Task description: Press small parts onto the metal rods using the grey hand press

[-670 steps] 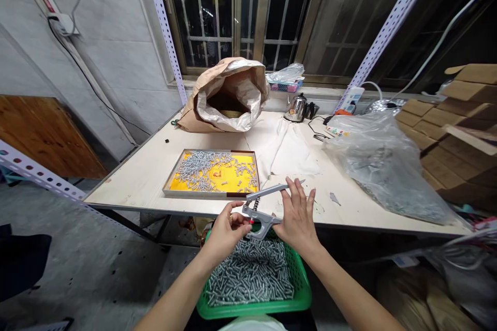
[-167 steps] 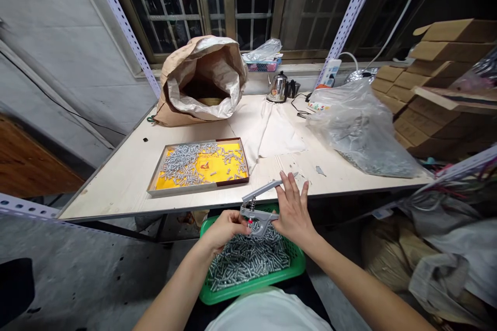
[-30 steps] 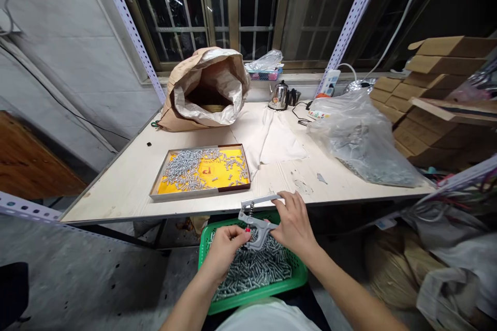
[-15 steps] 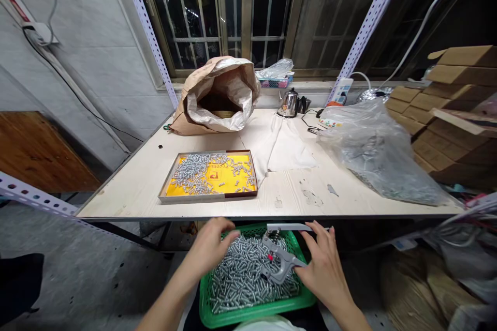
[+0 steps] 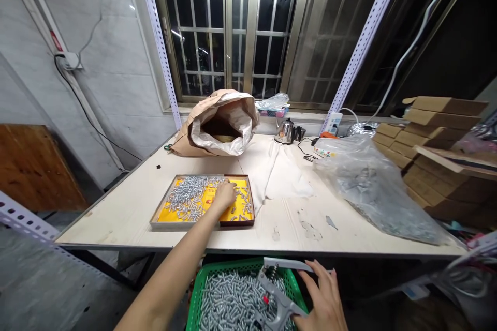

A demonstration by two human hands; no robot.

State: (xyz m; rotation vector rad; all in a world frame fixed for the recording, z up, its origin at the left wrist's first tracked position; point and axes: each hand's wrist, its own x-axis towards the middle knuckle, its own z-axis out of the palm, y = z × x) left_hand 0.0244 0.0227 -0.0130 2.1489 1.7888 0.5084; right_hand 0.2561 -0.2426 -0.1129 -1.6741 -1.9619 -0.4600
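My left hand (image 5: pixel 225 195) is over the shallow tray (image 5: pixel 155 225), its fingers curled down among small silver screw-like pieces (image 5: pixel 188 191) on a yellow lining. What its fingertips hold, if anything, is hidden. Nearer me, my right hand (image 5: pixel 324 297) grips grey hand-press pliers (image 5: pixel 277 302) with a red dot and a spring between the handles. The pliers' jaws point left above a green basket (image 5: pixel 196 289). Silver threaded metal pieces (image 5: pixel 229 295) fill that basket, just under the table's front edge.
A large open paper sack (image 5: pixel 186 139) lies behind the tray. White cloth (image 5: pixel 287 176), a steel kettle (image 5: pixel 285 132) and a filled clear plastic bag (image 5: pixel 361 181) are on the table (image 5: pixel 128 217). Cardboard boxes (image 5: pixel 438 165) are stacked at right. Perforated metal posts rise at both sides.
My left hand has moved from the basket's left edge up and forward into the tray. My right hand still holds the pliers above the basket. The camera view has tilted up.
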